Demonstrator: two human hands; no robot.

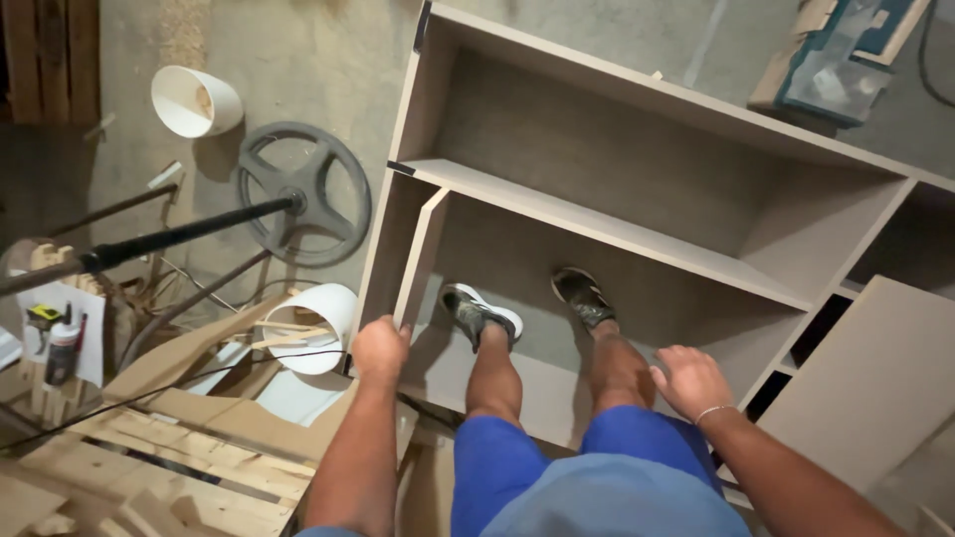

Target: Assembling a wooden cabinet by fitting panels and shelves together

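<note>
- Grey-brown board forms the upright divider panel [420,254], standing loose inside the cabinet carcass [637,189] near its left wall.
- Left hand [380,348] grips the near top corner of that panel, fingers wrapped over the edge; with only this one hold, the panel may tip sideways.
- Right hand [691,380] hangs released, palm down, grasping nothing, near the right knee.
- Both shoes [479,313] stand on the carcass back board; body weight may crack or bow it.
- Left of the carcass, white buckets [310,326], a wheel [303,194] and scrap wood crowd the floor: trip risk.
</note>
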